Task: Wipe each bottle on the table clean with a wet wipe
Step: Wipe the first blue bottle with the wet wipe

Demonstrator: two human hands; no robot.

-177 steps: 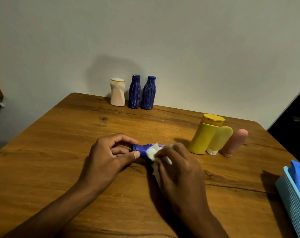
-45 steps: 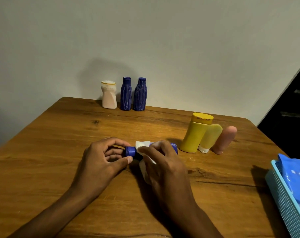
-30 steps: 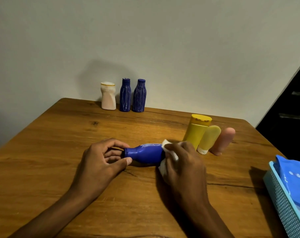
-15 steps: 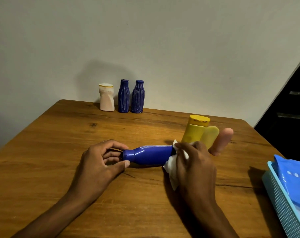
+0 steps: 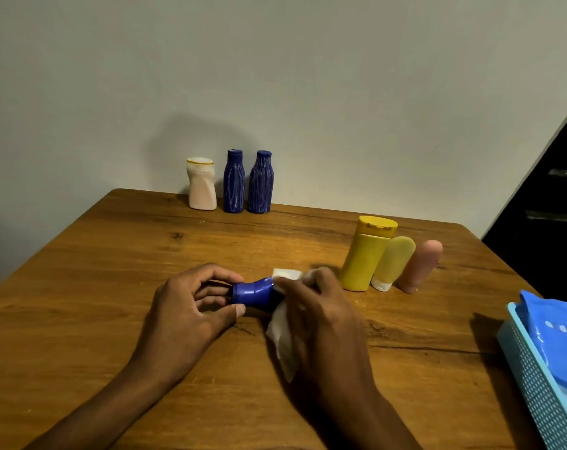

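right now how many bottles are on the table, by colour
blue: 3, two ribbed ones upright at the back and one lying down, gripped by the left hand and wiped by the right hand
yellow: 2
pink: 2
total: 7

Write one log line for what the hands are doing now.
left hand: holds lying blue plastic bottle cap | right hand: wraps white wet wipe round it

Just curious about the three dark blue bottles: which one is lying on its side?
The blue bottle held between both hands at the table's middle lies on its side; the two ribbed blue bottles by the wall stand upright.
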